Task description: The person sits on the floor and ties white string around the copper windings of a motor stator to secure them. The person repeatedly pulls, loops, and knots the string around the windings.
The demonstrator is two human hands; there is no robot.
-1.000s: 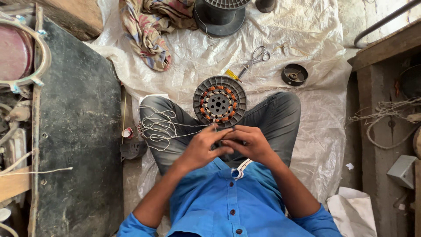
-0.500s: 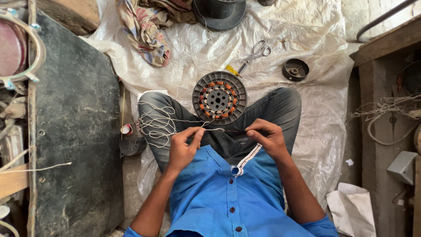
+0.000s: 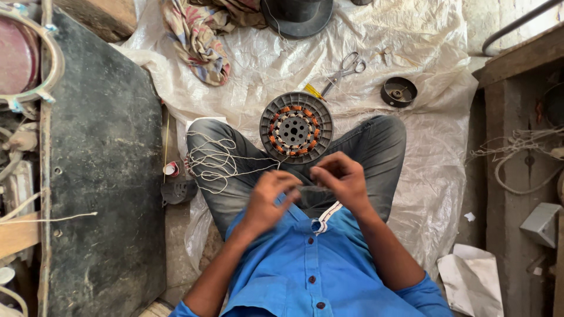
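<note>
Sitting cross-legged on the white plastic sheet (image 3: 435,176), you had both hands drawn close together over your lap, just below the round motor winding (image 3: 296,127) that rested between your knees. Your left hand (image 3: 267,202) and right hand (image 3: 339,179) were blurred, fingertips nearly meeting; they seemed pinched on a thin white string (image 3: 214,158), though I could not tell for certain how firmly either one gripped. That string ran out toward nine o'clock, where its loose loops lay piled on your left thigh. By my judgement, you were in the middle of working the string between your fingers, perhaps knotting or threading it, beside the copper coils. A further move would have called for keeping the line taut and the loops on your thigh free of tangles. At twelve o'clock beyond the winding lay the scissors (image 3: 346,67), with a small black round part (image 3: 398,91) at about one o'clock and a striped cloth (image 3: 197,38) at eleven.
</note>
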